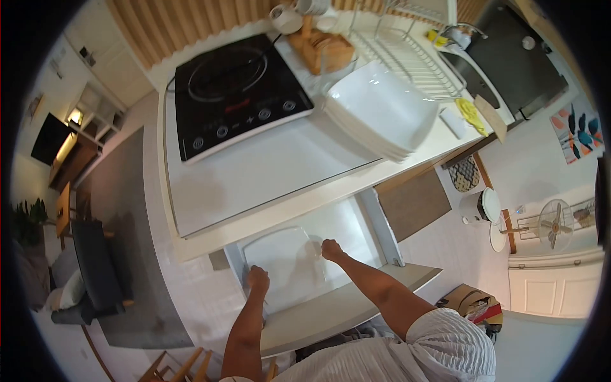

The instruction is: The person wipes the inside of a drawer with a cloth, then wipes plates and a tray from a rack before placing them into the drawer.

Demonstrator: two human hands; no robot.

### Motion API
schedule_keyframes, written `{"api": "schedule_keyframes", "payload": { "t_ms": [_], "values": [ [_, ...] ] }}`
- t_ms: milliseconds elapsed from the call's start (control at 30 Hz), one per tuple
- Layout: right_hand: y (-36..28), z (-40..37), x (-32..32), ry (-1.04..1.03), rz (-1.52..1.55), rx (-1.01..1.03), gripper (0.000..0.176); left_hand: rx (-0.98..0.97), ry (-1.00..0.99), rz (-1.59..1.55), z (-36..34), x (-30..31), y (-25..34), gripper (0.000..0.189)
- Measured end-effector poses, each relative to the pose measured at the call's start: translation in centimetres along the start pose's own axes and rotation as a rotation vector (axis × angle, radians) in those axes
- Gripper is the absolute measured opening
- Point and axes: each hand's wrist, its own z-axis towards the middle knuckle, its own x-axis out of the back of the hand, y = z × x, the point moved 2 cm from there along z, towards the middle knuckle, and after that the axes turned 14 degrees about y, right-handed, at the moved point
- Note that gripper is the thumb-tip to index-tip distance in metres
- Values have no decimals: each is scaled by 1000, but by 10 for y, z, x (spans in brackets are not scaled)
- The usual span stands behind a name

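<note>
Curling at the plate's left edge, the fingers of the left hand (pixel 258 280) are drawn in tight; those of the right hand (pixel 331 250) are bunched at or just beside the opposite edge. Whether either set pinches the rim, I cannot tell. The white plate (pixel 283 261) lies between them, to the right of the left fingers and to the left of the right ones, roughly square, with no clear long axis. The left hand overlaps its edge and looks the nearer; the right reaches deeper. Around them is the pulled-out drawer (pixel 356 305), below the tabletop's front edge. Farther out, on the tabletop (pixel 273 169), stand a stack of white bowls (pixel 382 105) and a black hob (pixel 238 95).
</note>
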Motion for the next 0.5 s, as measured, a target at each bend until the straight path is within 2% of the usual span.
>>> {"api": "schedule_keyframes", "payload": {
  "t_ms": [33,67,100,133,167,200,267,333,400,467,500],
  "values": [
    [3,2,9,-121,-12,12,19,-15,25,-3,2,13,14,41],
    [4,-1,27,-94,-7,13,19,-114,22,-33,-1,26,29,39],
    [6,-8,46,-2,163,119,17,-212,18,-60,-6,40,43,37],
    [5,-18,72,88,330,233,18,-219,42,-61,-8,59,60,37],
    [4,-26,103,40,478,189,20,-310,-11,-155,-11,85,83,38],
    [5,-33,134,54,478,204,20,-399,-66,-249,-17,114,108,39],
    [19,-45,186,-190,876,-190,22,-392,-203,-518,-28,173,157,40],
    [37,-57,242,-180,940,-158,18,-258,-369,-971,-43,227,201,37],
    [68,-58,287,-59,1041,-107,20,-204,-401,-1346,-59,285,242,38],
    [94,-61,348,39,1215,-106,16,-186,-348,-1569,-60,324,276,43],
    [113,-52,371,143,1269,-64,14,-177,-186,-1656,-60,339,293,46]
  ]
}}
